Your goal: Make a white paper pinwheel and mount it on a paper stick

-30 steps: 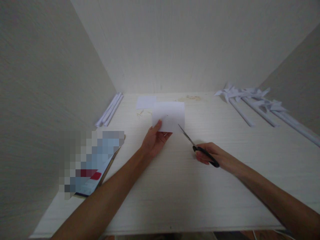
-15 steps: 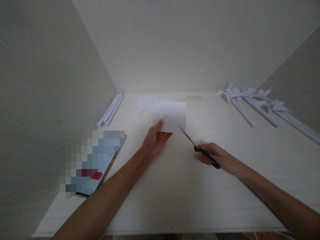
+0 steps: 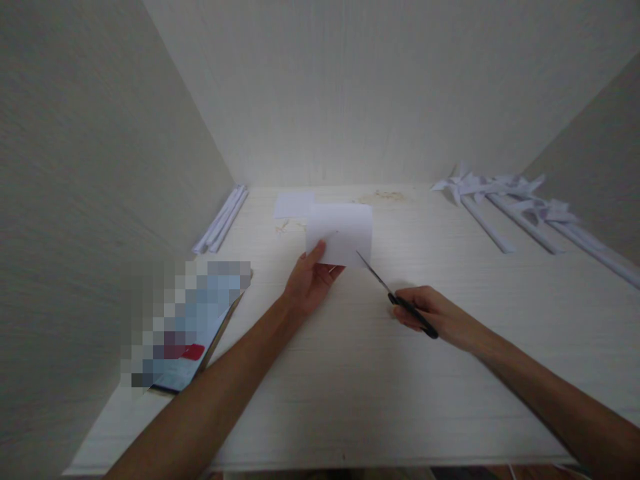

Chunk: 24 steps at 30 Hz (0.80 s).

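Note:
A white sheet of paper (image 3: 345, 230), slightly curved, is held up above the table by my left hand (image 3: 311, 277). My left thumb lies on its face and the fingers are behind its lower edge. My right hand (image 3: 425, 313) is closed round the black handles of a pair of scissors (image 3: 413, 315). The thin blades point up and to the left, and their tips overlap the paper's lower right corner. A small dark mark shows near the middle of the sheet.
Another white sheet (image 3: 294, 205) lies behind on the white table (image 3: 320, 400). Rolled paper sticks (image 3: 220, 220) lie at the back left. Several paper pinwheels (image 3: 505, 193) on sticks rest at the back right. A phone (image 3: 195, 353), partly blurred, leans by the left wall.
Almost nothing differs. The scissors and my right hand have shifted very slightly to the left; my left hand and the paper stay in place.

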Each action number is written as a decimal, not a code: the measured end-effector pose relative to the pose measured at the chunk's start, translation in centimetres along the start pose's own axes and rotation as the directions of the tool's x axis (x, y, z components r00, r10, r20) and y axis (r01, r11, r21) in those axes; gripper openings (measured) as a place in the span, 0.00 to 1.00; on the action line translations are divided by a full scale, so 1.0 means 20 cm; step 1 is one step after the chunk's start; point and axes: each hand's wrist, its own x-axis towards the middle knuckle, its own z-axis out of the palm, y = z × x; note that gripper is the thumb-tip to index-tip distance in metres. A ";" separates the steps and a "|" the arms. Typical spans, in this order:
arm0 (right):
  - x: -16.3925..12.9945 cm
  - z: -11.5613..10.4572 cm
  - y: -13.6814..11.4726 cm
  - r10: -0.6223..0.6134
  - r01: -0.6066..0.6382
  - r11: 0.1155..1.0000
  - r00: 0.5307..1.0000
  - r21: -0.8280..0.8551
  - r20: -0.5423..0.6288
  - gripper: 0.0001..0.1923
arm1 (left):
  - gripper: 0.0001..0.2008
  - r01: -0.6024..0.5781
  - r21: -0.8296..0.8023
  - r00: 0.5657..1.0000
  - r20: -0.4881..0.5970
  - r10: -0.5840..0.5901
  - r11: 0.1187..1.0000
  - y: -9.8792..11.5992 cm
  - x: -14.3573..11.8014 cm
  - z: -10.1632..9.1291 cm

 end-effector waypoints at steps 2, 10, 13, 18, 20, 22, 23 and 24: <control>0.00 0.00 -0.01 -0.002 0.002 1.000 1.000 -0.007 -0.005 0.21 | 0.08 0.000 -0.005 1.000 -0.004 0.000 1.000 0.00 0.00 0.00; 0.00 0.01 -0.02 0.003 -0.003 1.000 1.000 -0.006 -0.012 0.20 | 0.07 0.005 0.001 1.000 0.000 -0.005 1.000 0.00 0.01 -0.01; 0.00 0.01 -0.02 0.002 -0.002 1.000 1.000 -0.013 -0.013 0.21 | 0.07 0.007 0.005 1.000 -0.007 -0.007 1.000 0.00 0.00 -0.01; 0.00 0.00 -0.01 -0.002 0.002 1.000 1.000 -0.016 -0.011 0.21 | 0.07 0.014 0.021 0.999 -0.043 -0.013 1.000 0.00 0.00 0.00; 0.00 0.00 -0.01 -0.001 0.001 1.000 1.000 -0.015 -0.018 0.21 | 0.07 0.011 0.015 0.999 -0.037 -0.011 1.000 0.00 0.00 0.00; 0.00 0.01 0.00 -0.004 0.003 1.000 1.000 -0.013 -0.023 0.21 | 0.07 0.008 0.009 1.000 -0.025 -0.008 1.000 0.00 0.00 -0.01; 0.00 0.01 0.00 -0.003 0.003 1.000 1.000 -0.009 -0.024 0.21 | 0.07 0.006 0.008 1.000 -0.021 -0.006 1.000 0.00 0.00 -0.01; 0.00 0.01 0.00 0.000 0.000 1.000 1.000 -0.002 -0.024 0.20 | 0.07 0.004 0.008 1.000 -0.017 -0.004 1.000 0.00 0.00 -0.01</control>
